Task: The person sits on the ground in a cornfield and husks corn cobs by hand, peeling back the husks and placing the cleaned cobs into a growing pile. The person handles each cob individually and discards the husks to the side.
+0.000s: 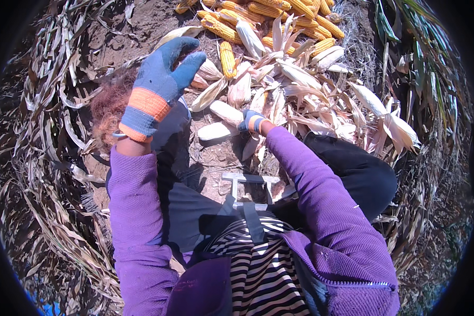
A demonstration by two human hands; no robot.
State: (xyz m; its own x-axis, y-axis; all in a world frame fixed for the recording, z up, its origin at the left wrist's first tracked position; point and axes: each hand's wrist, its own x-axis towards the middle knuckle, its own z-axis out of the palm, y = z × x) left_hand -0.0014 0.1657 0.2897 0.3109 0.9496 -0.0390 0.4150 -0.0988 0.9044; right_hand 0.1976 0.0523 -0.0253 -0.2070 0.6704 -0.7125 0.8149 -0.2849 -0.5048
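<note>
My left hand (pixel 166 73), in a blue and orange work glove, is raised at the upper left with thumb and fingers apart and nothing seen between them. My right hand (pixel 252 121), gloved alike, is lower down at the near end of a corn ear in pale husk (pixel 226 113), its fingers closed around that end. Just below lies another husked-over ear (pixel 218 131) on the soil. A bare yellow corn cob (pixel 228 60) rests to the right of my left hand, beside loose husks (pixel 241 85).
A pile of bare yellow cobs (pixel 268 12) lies at the top. Dry corn stalks (pixel 43 102) line the left, and greener leaves (pixel 422 59) the right. Reddish corn silk (pixel 110 104) is beside my left wrist. A small metal frame (pixel 249 178) stands between my legs.
</note>
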